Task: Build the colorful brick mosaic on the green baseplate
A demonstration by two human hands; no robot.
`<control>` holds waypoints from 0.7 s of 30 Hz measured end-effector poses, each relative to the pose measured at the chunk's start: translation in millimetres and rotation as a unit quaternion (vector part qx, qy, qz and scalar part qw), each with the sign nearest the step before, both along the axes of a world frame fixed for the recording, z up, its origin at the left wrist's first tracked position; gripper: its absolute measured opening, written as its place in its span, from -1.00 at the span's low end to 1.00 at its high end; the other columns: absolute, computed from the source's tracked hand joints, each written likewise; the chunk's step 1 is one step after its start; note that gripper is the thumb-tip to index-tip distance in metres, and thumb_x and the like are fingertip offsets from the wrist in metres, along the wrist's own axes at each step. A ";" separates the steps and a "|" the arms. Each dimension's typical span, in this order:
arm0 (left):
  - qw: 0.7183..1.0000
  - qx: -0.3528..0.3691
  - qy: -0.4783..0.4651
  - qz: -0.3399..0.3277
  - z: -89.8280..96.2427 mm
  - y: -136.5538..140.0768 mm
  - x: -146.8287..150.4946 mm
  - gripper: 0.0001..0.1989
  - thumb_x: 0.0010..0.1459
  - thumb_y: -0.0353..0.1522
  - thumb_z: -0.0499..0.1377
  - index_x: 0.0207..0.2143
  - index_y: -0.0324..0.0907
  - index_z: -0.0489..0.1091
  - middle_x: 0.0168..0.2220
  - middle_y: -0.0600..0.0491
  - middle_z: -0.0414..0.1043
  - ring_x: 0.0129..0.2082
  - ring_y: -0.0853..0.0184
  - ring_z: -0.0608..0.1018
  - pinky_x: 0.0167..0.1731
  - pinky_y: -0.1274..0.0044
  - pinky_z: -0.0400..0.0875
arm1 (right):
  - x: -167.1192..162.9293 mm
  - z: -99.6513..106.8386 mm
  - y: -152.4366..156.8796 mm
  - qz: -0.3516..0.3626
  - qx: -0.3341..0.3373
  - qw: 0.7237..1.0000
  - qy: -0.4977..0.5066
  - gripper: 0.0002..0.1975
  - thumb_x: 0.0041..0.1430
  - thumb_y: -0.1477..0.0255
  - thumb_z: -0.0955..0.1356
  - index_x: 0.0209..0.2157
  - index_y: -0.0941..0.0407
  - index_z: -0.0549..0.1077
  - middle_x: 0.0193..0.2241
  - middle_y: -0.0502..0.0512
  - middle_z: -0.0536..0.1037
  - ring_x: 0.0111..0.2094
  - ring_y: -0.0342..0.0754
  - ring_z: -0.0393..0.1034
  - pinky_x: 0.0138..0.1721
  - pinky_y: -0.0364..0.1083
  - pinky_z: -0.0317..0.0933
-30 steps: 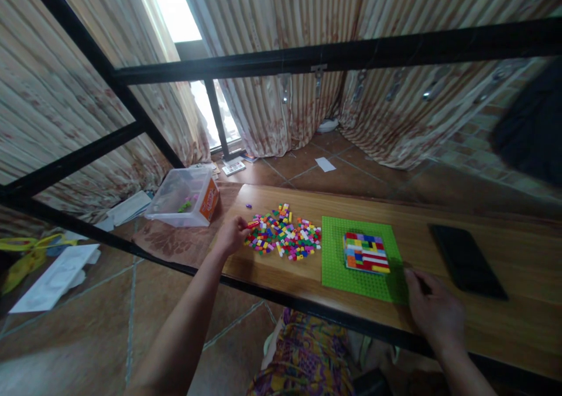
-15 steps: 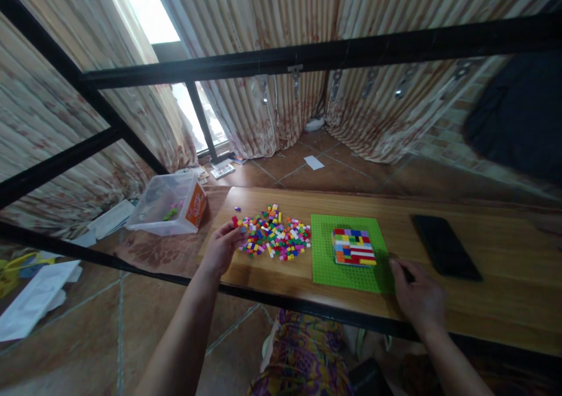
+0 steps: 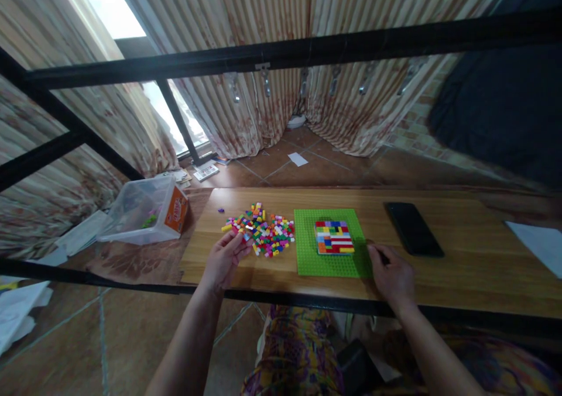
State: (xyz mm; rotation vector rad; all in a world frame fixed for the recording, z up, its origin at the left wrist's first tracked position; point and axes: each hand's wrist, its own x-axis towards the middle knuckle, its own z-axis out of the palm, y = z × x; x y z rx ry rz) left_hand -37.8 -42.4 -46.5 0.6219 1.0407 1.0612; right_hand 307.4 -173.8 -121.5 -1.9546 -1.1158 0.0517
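My left hand [image 3: 225, 260] is closed, its fingertips pinching a small red toy brick [image 3: 235, 231] at the near left side of a loose pile of toy bricks [image 3: 274, 232]. The bricks are small and of many colours. Right of the pile lies a green studded baseplate [image 3: 307, 261]. On it sits a low block built from bricks [image 3: 334, 237], with rows of red, white, yellow, blue and orange on top. My right hand [image 3: 394, 274] is curled, thumb and forefinger against the plate's right edge; its other fingers are folded under and partly hidden.
A black phone [image 3: 413, 229] lies on the wooden table [image 3: 474, 255], with white paper [image 3: 538, 245] farther right. One purple brick [image 3: 221, 210] sits apart at the left. Beyond the table's left end stands a clear plastic box [image 3: 143, 212]. A dark metal rail [image 3: 281, 59] crosses above.
The view has swung to the right, bringing the paper at the right into sight. My left hand has moved inward against the pile. My right hand stays by the plate's edge.
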 end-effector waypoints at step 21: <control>0.997 0.024 -0.001 -0.072 5.8 -84.4 52.1 -0.71 -0.13 -0.26 0.41 -0.45 -0.25 0.44 -0.54 0.15 0.39 -0.55 0.54 0.37 -0.51 0.67 0.29 | -185.8 80.1 18.3 0.228 0.007 0.925 0.304 -0.74 0.28 0.24 0.23 -0.40 0.09 0.38 -0.54 -0.05 0.45 -0.49 -0.15 0.31 -0.44 -0.18 0.16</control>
